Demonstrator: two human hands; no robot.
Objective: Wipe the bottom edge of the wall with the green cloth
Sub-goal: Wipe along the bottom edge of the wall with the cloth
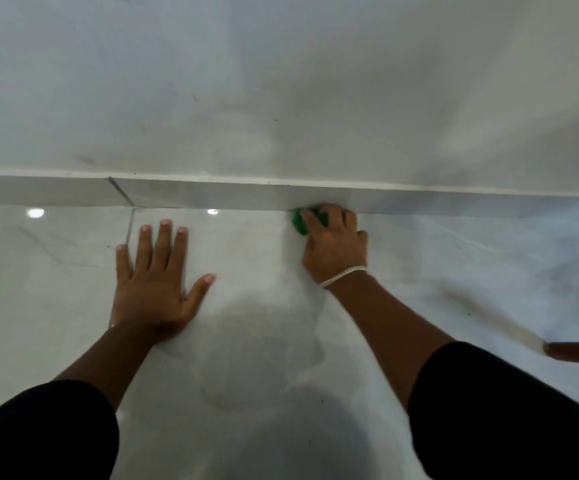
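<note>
We see a glossy pale tiled floor (253,306) meeting the skirting (212,195). Our left grip (156,282) lies flat on it, fingers spread. Right of that grip, the green cloth (298,225) rests on it under our right grip (333,244), against the skirting.

No readable text, label, brand, number or sign anywhere in view.
</note>
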